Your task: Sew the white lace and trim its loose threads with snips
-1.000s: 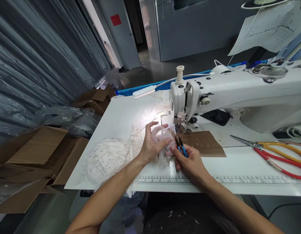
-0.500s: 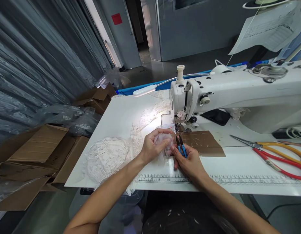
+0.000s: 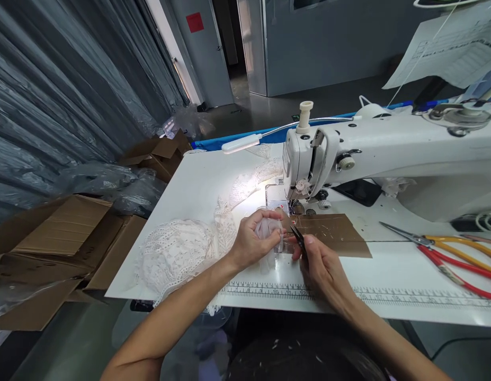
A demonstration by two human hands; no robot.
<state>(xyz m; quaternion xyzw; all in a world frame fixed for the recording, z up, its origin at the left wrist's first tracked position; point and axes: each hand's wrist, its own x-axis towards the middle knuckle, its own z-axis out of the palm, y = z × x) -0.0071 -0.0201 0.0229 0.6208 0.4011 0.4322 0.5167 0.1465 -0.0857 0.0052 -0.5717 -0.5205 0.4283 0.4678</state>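
Left hand (image 3: 251, 241) curled around a small piece of sheer white fabric (image 3: 269, 231), fingers pinching it just above the table (image 3: 197, 190), in front of the needle area of the white sewing machine (image 3: 388, 153). Right hand (image 3: 322, 264) closed on thread snips (image 3: 297, 236), blade tips pointed at the fabric edge and touching or nearly so; cannot tell which. Both hands meet over the brown paper sheet (image 3: 336, 235) and just beyond the printed ruler strip (image 3: 388, 296). White lace pile (image 3: 177, 254) lies left of the left hand, trailing toward the machine under the lamp (image 3: 242, 143). Scissors with orange and red handles (image 3: 447, 251) lie well apart at right. Cardboard boxes (image 3: 62, 238) on the floor at left.
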